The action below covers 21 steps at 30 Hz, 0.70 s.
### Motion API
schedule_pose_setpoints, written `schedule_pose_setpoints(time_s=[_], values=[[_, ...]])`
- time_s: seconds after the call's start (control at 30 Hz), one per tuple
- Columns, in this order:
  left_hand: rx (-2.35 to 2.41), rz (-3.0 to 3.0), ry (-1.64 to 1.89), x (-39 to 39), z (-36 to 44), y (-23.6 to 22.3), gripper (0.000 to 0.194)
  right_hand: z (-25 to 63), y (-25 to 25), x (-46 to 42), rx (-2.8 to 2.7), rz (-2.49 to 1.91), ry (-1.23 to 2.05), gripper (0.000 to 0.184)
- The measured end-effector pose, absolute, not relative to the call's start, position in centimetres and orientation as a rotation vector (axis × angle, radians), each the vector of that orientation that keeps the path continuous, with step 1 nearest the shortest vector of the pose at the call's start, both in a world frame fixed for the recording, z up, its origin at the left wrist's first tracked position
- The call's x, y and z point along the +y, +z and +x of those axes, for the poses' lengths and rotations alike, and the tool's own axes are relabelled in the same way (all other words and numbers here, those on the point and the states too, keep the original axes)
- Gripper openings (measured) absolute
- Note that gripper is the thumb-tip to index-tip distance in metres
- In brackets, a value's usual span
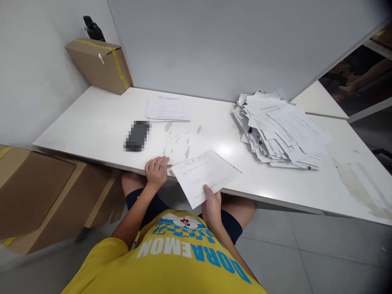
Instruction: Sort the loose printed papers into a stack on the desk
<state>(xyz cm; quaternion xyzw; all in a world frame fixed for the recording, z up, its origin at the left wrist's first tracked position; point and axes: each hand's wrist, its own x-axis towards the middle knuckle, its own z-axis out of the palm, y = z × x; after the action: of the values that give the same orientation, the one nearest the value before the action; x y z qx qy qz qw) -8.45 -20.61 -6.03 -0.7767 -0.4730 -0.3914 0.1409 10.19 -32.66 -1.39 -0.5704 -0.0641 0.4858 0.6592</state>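
Note:
My right hand pinches the lower corner of a printed paper sheet, thumb on top. The sheet tilts over the table's front edge, and a dark line runs along its right side. My left hand rests at the table edge, left of the sheet, fingers curled. A small pale, thin item sticks out beside its fingertips; what it is cannot be made out. Beyond that hand lies a dark, pixelated phone-shaped object. A neat stack of printed papers is farther back.
A large messy paper pile covers the right part of the white table. One cardboard box stands at the back left, with a black object behind it. More boxes sit below left. Another person's arm shows far right.

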Motion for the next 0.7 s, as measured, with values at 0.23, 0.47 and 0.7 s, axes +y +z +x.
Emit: schedule_pose_setpoints(time_s=[0.23, 0.47, 0.7], values=[[-1.385, -2.285, -1.177, -21.4, -7.8, -4.2, 0.035, 9.8, -1.8, -32.5, -0.198, -1.201, 1.041, 0.074], [-1.384, -2.319, -1.188, -21.7, -7.5, -4.4, 0.035, 8.3, -3.7, -33.2, -0.255, -1.275, 1.127, 0.062], [-1.529, -2.288, -1.183, -21.6, -7.0, -4.2, 0.041, 9.3, -3.2, -33.1, -0.227, -1.274, 0.967, 0.065]])
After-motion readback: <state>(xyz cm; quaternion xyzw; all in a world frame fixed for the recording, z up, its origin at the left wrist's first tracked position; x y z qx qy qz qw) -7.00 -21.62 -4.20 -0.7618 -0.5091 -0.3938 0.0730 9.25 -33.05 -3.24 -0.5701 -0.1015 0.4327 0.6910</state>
